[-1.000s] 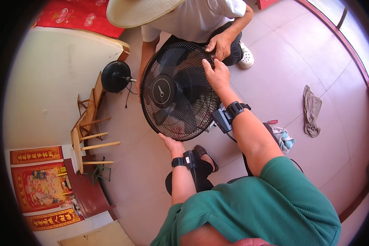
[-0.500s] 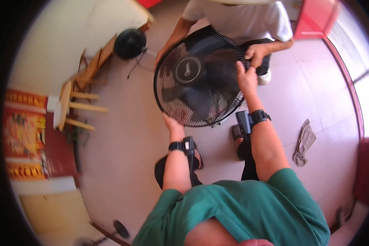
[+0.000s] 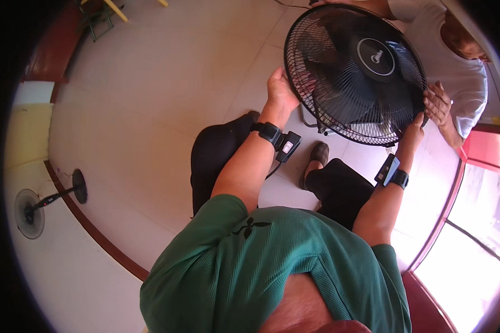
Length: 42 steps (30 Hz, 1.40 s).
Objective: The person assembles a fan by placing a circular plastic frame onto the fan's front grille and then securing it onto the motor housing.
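Note:
A large black electric fan [image 3: 347, 83] with a round wire guard and a pale ring at its hub is in front of me, toward the upper right. My left hand [image 3: 281, 91] grips the left rim of the guard, thumb up, its other fingers partly hidden. At the lower right rim my right hand [image 3: 413, 134] is closed on the guard. A co-worker's hand [image 3: 438, 104] rests on the rim just above my right hand. The co-worker's other hand [image 3: 330, 2] is at the top of the guard. Metal tubing [image 3: 308, 119] shows beneath the fan.
A co-worker in a white shirt [image 3: 461, 83] leans in beyond the fan. At the left, a standing fan [image 3: 30, 213] with a round base is near the wall. Wooden legs [image 3: 115, 10] show at the top left. A bright glass door [image 3: 466, 222] is at the right.
The view has turned, so the fan and the co-worker now appear farther right and higher. My hands stay on the guard. The grey cloth on the floor is out of view.

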Each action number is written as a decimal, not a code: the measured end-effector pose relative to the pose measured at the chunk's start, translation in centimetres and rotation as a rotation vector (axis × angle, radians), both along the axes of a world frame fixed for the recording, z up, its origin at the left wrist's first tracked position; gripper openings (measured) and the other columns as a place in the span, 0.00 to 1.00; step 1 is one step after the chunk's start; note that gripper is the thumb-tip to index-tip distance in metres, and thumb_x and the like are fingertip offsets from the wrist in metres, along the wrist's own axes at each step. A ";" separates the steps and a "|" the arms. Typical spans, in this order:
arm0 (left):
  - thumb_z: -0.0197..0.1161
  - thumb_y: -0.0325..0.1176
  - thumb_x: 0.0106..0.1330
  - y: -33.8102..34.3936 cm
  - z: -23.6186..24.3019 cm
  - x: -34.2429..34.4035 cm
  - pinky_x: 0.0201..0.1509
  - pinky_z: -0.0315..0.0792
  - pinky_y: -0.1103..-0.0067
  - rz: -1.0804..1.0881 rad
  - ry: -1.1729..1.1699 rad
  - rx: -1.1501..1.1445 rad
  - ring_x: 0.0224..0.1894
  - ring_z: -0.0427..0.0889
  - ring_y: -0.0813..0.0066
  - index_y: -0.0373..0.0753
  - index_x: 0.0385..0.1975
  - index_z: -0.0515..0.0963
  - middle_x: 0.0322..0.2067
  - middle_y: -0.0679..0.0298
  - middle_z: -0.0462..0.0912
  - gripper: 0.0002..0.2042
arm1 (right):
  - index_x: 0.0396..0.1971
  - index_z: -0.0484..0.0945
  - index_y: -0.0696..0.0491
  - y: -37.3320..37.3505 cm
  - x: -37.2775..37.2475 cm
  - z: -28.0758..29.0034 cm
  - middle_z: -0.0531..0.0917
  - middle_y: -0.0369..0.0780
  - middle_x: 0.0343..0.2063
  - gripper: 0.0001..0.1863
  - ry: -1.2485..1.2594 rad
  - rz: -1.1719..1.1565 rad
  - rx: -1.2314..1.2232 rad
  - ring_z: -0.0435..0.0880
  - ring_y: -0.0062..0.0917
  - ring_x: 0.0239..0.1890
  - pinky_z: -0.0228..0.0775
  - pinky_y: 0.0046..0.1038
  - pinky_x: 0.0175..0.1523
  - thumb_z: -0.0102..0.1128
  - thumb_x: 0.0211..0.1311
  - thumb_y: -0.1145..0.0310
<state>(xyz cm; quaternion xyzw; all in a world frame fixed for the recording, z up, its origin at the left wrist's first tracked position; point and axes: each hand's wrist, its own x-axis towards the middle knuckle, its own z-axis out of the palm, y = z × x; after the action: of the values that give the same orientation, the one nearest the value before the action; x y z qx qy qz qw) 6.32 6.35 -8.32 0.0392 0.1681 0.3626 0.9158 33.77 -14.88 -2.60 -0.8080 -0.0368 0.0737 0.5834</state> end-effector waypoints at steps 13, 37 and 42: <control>0.43 0.51 0.70 -0.7 2.6 0.9 0.54 0.69 0.68 0.107 -0.034 0.132 0.50 0.74 0.68 0.41 0.55 0.68 0.48 0.62 0.76 0.23 | 0.54 0.67 0.66 -0.2 -1.6 1.8 0.78 0.45 0.45 0.38 0.129 0.000 -0.069 0.79 0.30 0.43 0.74 0.27 0.41 0.43 0.65 0.42; 0.41 0.43 0.72 -2.6 1.9 4.9 0.64 0.57 0.74 0.344 0.519 0.497 0.61 0.65 0.56 0.33 0.63 0.55 0.58 0.46 0.65 0.25 | 0.59 0.62 0.59 -2.0 -0.7 -1.8 0.72 0.45 0.53 0.30 0.341 0.224 0.228 0.75 0.35 0.51 0.73 0.34 0.53 0.38 0.69 0.49; 0.44 0.42 0.71 -7.1 0.6 3.3 0.47 0.68 0.69 0.150 0.643 0.422 0.41 0.75 0.53 0.31 0.40 0.69 0.36 0.47 0.76 0.17 | 0.58 0.61 0.57 -7.9 6.0 -5.9 0.78 0.46 0.46 0.27 -0.308 0.468 -0.353 0.79 0.32 0.44 0.73 0.30 0.48 0.44 0.68 0.53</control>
<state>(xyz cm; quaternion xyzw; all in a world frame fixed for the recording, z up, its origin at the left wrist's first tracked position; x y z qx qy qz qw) 9.64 -0.77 -7.72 0.3262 0.3706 0.4242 0.7591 39.78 -22.77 -8.54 -0.8678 -0.2961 0.0878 0.3892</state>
